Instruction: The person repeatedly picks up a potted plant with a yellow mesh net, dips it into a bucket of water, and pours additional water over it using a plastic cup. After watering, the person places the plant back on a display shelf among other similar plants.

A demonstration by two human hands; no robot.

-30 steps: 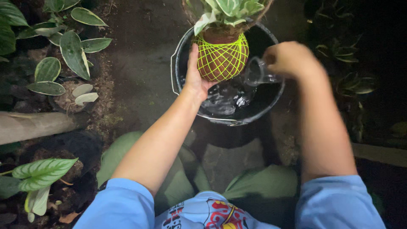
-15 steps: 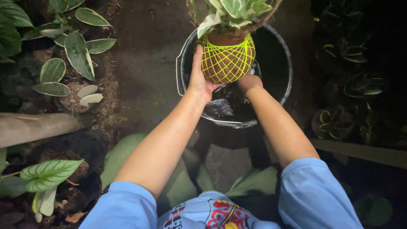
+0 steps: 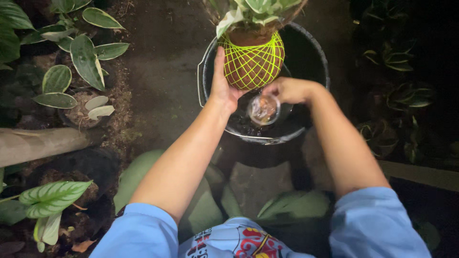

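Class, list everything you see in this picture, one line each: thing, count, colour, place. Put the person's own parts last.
Moss ball: one, brown in yellow-green netting, held over the bucket, top centre.
Plant: one, green and pale leaves, growing out of the moss ball.
Bucket: one, black, on the ground, with water in it.
Cup: one, clear, over the water below the moss ball.
Leafy plants: several, green with pale edges, along the left.
Log: one, grey-brown, left edge.
Sleeves: two, light blue, bottom.
Left hand: one, against the moss ball's side.
Right hand: one, holding the cup.
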